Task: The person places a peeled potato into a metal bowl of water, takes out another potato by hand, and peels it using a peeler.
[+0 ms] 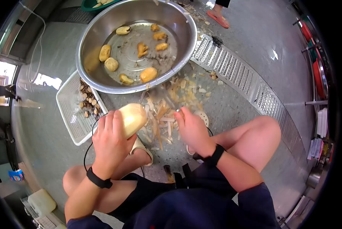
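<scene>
The left hand (112, 139) is closed around a pale peeled tuber (134, 119), fingers over its upper side. The tuber is held above the floor, tilted, on the near side of a large metal basin (184, 42). The right hand (194, 131), apart from the tuber and to its right, is closed in a narrow grip on a slim tool (177, 110); the tool's working end is blurred and its type cannot be confirmed. Dark bands are worn on both wrists.

Peelings (164, 118) lie scattered on the wet floor between and beyond the hands. The basin holds several yellowish tubers (148, 74), spaced around its bottom, with dark residue. Left of the basin, a white basket (67, 108) contains dark-skinned cut pieces (89, 101). A perforated metal drain cover (236, 63) runs along the right. At the far side, another person's foot wears a reddish slipper (218, 21).
</scene>
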{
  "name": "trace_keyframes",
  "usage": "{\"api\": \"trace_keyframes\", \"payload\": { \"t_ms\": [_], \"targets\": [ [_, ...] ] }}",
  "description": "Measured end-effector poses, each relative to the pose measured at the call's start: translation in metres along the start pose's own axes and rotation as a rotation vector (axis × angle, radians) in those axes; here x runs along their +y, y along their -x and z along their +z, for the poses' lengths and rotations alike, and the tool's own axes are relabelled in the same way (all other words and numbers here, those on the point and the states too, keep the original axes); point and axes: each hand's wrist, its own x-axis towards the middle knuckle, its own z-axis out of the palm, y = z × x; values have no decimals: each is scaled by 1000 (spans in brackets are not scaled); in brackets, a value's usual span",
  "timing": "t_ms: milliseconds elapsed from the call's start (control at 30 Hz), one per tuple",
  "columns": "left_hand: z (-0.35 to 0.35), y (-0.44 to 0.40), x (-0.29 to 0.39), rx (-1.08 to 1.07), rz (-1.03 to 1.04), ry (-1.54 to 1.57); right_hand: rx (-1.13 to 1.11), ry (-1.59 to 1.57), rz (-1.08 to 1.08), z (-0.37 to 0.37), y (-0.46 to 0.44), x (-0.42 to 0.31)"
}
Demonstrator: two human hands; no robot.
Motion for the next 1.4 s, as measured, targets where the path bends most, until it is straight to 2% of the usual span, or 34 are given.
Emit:
{"api": "trace_keyframes", "payload": {
  "t_ms": [33,133,233,267,300,367,400,500,567,600,667,733,833,867,967,1000,1100,1133,1233,1267,1333,1400],
  "targets": [
    [1,-3,-2,9,11,12,-7,41,12,-7,1,-4],
    [3,-1,1,8,-2,64,68,-230,-158,-4,17,-34],
    [0,-2,2,14,3,133,128,-194,-459,-2,29,-46],
    [0,-3,0,50,10,156,204,-142,-456,-3,23,-43],
    [2,-4,-1,89,18,179,156,-206,-311,-3,11,-34],
    [1,4,-10,-51,-225,619,52,-334,-14,-5,-8,-11],
    [-1,4,-15,-134,-319,814,68,-291,-32,-13,-8,-13],
    [-6,-2,-18,-325,-555,1528,18,-503,-94,-27,2,-38],
    [-4,4,-19,-480,-660,1978,45,-756,-268,-5,6,-42],
    [0,8,-19,-529,-669,2019,68,-882,-355,0,8,-47],
    [2,9,-19,-646,-626,2094,-193,-1171,-297,-2,16,-56],
    [5,9,-15,-711,-631,2104,-421,-1029,-156,-26,25,-64],
    [19,24,-15,-718,-717,2014,-368,-948,-126,-21,27,-62],
    [21,27,-15,-656,-753,2028,-306,-971,-153,-16,26,-60],
    [22,13,-19,-730,-782,1891,-148,-998,-191,2,21,-51],
    [19,9,-14,-729,-797,2046,-121,-986,-181,4,20,-49],
    [18,6,0,-602,-770,1733,40,-866,-217,15,16,-48],
    [8,-1,5,-610,-725,1940,105,-810,-241,16,16,-48],
    [6,-3,8,-629,-608,1665,154,-604,-327,6,18,-50],
    [6,-6,8,-607,-740,1708,168,-589,-353,6,18,-49],
    [1,-10,-1,-649,-708,1723,195,-556,-418,2,15,-43],
    [-1,-9,-13,-706,-730,1806,35,-436,-401,-16,14,-35]
  ]
}}
